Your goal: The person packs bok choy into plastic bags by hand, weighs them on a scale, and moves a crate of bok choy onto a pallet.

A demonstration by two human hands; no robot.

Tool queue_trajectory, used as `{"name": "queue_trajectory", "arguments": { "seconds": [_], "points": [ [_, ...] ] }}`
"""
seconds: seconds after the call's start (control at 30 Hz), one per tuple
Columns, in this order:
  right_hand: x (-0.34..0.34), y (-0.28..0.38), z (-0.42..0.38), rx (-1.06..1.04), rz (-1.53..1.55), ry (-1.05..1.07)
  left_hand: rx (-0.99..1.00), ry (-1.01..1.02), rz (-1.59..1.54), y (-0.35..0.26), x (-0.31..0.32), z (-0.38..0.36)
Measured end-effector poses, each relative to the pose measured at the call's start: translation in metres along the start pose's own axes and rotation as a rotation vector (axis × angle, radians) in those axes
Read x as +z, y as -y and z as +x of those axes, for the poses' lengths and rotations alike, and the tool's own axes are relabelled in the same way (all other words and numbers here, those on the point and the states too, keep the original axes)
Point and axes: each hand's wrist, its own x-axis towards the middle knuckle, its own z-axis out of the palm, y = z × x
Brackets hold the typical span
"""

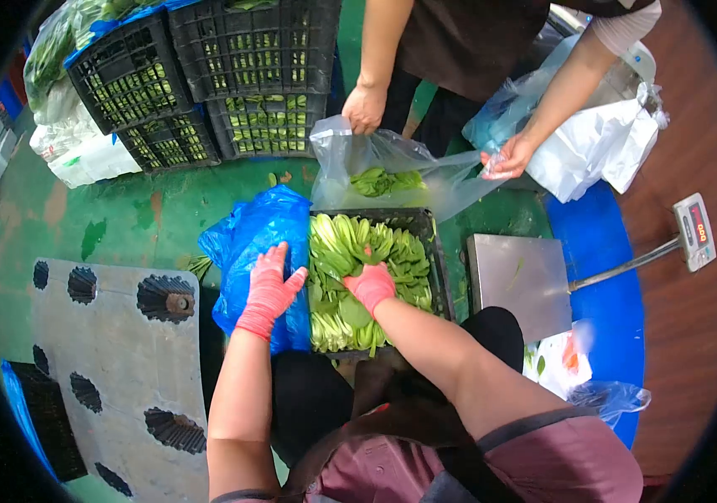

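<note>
A black crate (440, 277) in front of me is filled with leafy greens (408, 251), their pale stems laid in rows. My right hand (370, 287), in a pink glove, is closed around some of these greens near the middle, its fingers partly hidden by leaves. Over the crate's left side lies a blue plastic bag (274, 220). My left hand (270, 283), also in a pink glove, rests flat on that bag with its fingers spread.
Across from me, another person's hands (362, 107) hold a clear plastic bag (450, 180) with a few greens in it. A scale (519, 277) stands at right. Stacked crates (253, 50) of greens are at upper left; a grey panel with holes (115, 335) is at left.
</note>
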Motion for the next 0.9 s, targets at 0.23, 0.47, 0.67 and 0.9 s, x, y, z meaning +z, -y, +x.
{"name": "queue_trajectory", "arguments": {
  "seconds": [0.23, 0.47, 0.67, 0.9],
  "points": [
    [0.018, -0.035, 0.006, -0.257, 0.060, -0.357, -0.094, 0.054, 0.114, -0.008, 0.009, 0.000],
    [-0.011, -0.047, -0.001, -0.215, 0.224, -0.327, -0.045, -0.058, -0.008, 0.000, 0.010, -0.012],
    [-0.068, -0.068, 0.003, -0.361, 0.347, -0.287, 0.052, -0.226, -0.053, -0.007, 0.003, -0.019],
    [-0.157, -0.075, -0.032, -0.389, 0.752, -0.065, 0.140, -0.429, 0.028, -0.026, 0.002, -0.008]
  ]
}}
